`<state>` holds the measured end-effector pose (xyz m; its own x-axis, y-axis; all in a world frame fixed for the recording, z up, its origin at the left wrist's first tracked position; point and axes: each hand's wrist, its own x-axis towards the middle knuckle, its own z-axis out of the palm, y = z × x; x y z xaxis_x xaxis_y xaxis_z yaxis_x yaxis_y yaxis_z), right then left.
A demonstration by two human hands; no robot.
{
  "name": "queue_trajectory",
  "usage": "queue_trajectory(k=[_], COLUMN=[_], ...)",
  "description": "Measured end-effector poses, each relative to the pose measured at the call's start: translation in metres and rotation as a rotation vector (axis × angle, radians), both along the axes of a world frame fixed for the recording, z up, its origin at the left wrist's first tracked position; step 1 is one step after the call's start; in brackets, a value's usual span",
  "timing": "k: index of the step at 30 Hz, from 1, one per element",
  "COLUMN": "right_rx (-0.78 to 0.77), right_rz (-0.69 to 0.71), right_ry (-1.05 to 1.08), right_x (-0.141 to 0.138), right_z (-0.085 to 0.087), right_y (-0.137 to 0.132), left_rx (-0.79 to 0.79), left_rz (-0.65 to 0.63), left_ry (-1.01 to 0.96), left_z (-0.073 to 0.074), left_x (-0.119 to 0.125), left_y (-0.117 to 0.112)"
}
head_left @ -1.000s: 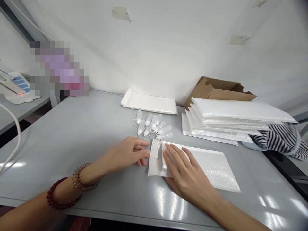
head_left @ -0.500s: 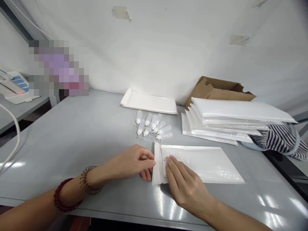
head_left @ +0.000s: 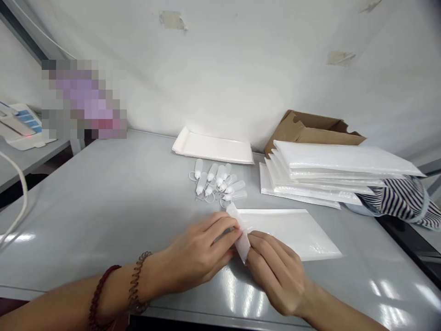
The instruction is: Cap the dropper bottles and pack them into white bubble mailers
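Note:
A white padded envelope lies flat on the grey table in front of me. Its flap end is lifted off the table and pinched between both hands. My left hand grips the flap from the left with fingers closed on it. My right hand holds the same end from the right, fingers curled on the envelope's edge. Just beyond the hands lies a cluster of several small white dropper bottles.
A stack of white padded envelopes sits at the right, in front of a brown cardboard box. A white tray lies by the wall. Striped fabric hangs at the table's right edge. Another desk with a device stands left.
My right hand lay flat on the envelope; now both hands have closed on its flap end and raised it. My left hand moved right onto the flap.

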<state>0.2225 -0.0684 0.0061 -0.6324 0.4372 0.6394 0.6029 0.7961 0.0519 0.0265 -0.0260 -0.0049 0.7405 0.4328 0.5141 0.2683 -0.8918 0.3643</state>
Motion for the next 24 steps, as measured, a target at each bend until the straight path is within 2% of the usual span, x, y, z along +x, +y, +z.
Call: queue_trajectory(k=[3, 6, 9, 12, 13, 14, 17, 18, 24], right_rx=[0.031, 0.026, -0.027, -0.021, -0.006, 0.019, 0.087, 0.097, 0.234], right_rz=[-0.011, 0.038, 0.096, 0.075, -0.038, -0.126, -0.25, -0.247, -0.076], right_ry=[0.066, 0.067, 0.101, 0.359, 0.51, 0.564, 0.536, 0.521, 0.284], right_x=[0.0, 0.003, 0.003, -0.008, -0.013, -0.018, -0.027, -0.027, -0.005], right_z=[0.008, 0.01, 0.003, -0.008, -0.01, -0.012, -0.007, -0.004, 0.003], right_y=[0.0, -0.002, -0.007, -0.017, -0.021, -0.024, -0.029, -0.029, -0.019], left_rx=[0.166, 0.262, 0.331, 0.339, 0.333, 0.327, 0.33, 0.335, 0.301], left_rz=[0.027, 0.026, 0.01, 0.005, 0.001, -0.003, -0.013, -0.014, -0.008], left_ry=[-0.074, -0.094, -0.113, -0.088, -0.077, -0.062, -0.023, -0.013, -0.014], left_z=[0.0, 0.002, 0.004, 0.006, 0.007, 0.007, 0.006, 0.005, 0.006], left_x=[0.002, 0.001, 0.001, 0.001, 0.001, 0.001, 0.001, 0.001, 0.001], left_y=[-0.001, -0.001, 0.0, 0.001, 0.001, 0.001, 0.0, -0.001, -0.005])
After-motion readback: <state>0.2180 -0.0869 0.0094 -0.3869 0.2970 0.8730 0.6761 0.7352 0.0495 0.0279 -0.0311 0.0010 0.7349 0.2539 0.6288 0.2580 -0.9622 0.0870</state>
